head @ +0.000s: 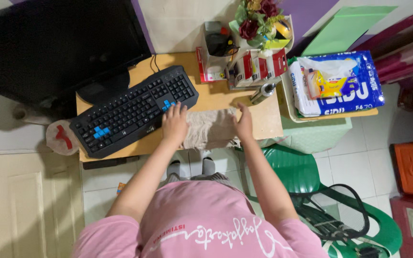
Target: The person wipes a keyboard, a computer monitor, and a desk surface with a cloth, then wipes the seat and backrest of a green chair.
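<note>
On the small light wooden desk [259, 125], between the person's two bare hands, lies a beige, fringed cloth of coarse weave [210, 128], spread flat and reaching from the desk's middle to its near edge. At the cloth's left border the left hand [174, 123] rests palm down, its fingers [170, 111] stretched out and slightly spread, pressing flat on the fabric rather than curling around anything; their tips lie just beside the lower right corner of a black computer keyboard with a few blue keys [132, 111], which sits slanted across the desk's left part. At the cloth's right border the right hand [244, 123] also lies flat, fingers [243, 108] extended and close together, pointing away from the body and touching the fabric's edge; whether the thumb tucks under the cloth cannot be told. Neither hand grips anything. Just beyond the right hand's fingertips stands a small shiny metal cylinder [263, 92], apart from the hand. Behind the keyboard rises a dark flat monitor [58, 43]. Along the desk's far edge stand red-and-white cardboard boxes [259, 67] and a bunch of dark red artificial flowers [256, 16]. To the right, on a lower stand, lies a blue-and-white wrapped ream of paper [354, 86], and below it a green plastic chair [292, 172] stands near the person's right arm.
</note>
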